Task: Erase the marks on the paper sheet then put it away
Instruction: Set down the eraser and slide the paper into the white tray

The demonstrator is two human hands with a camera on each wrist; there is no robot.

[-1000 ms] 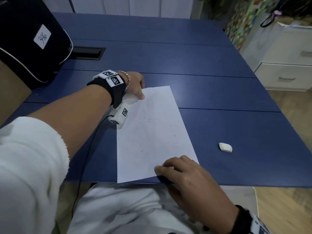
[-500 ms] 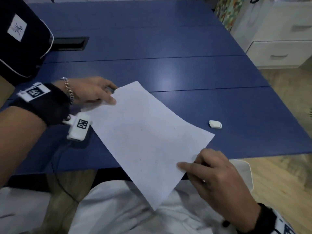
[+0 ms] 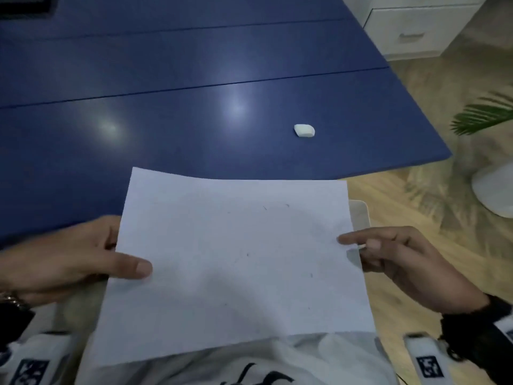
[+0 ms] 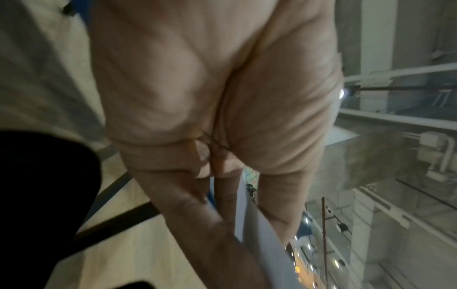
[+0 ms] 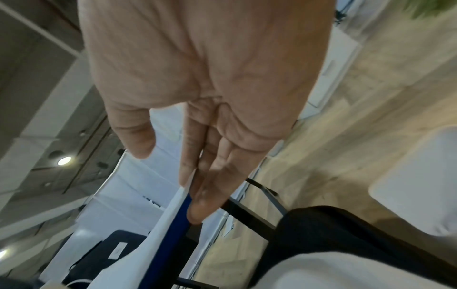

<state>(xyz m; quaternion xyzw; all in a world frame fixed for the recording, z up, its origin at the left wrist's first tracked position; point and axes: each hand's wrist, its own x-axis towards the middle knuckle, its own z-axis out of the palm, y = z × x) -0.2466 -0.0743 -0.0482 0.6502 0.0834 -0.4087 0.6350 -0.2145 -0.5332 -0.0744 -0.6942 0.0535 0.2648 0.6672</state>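
Left hand (image 3: 63, 262) and right hand (image 3: 410, 259) pinch the paper sheet's (image 3: 236, 262) side edges, fingers (image 3: 349, 240) extended.

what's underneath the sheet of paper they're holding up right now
The paper sheet is held off the blue table by the left hand and right hand. Below it show white clothing and wood floor; whatever lies directly beneath is covered.
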